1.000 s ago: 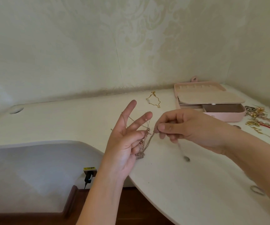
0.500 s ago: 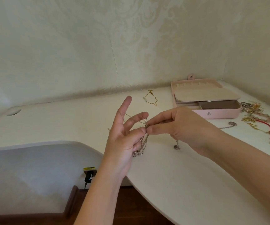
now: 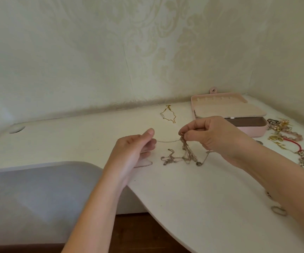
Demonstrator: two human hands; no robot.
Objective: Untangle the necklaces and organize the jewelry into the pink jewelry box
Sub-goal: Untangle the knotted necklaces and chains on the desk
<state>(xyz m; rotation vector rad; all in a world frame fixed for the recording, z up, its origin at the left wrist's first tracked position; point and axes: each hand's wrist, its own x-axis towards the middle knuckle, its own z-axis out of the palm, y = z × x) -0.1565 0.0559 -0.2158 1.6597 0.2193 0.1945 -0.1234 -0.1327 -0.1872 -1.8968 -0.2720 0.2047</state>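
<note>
The right hand [image 3: 218, 138] pinches the knot of the silver necklace tangle [image 3: 185, 154] and holds it up, so the loose ends trail on the white table [image 3: 193, 189]; the left hand [image 3: 134, 152], fingers curled, seems to pinch one thin strand [image 3: 167, 141] and stretch it sideways — likely to work it free. One gold necklace [image 3: 168, 114] lies apart; one open pink jewelry box [image 3: 253, 131] sits behind the hands; the tangle's chains are too snarled to count.
</note>
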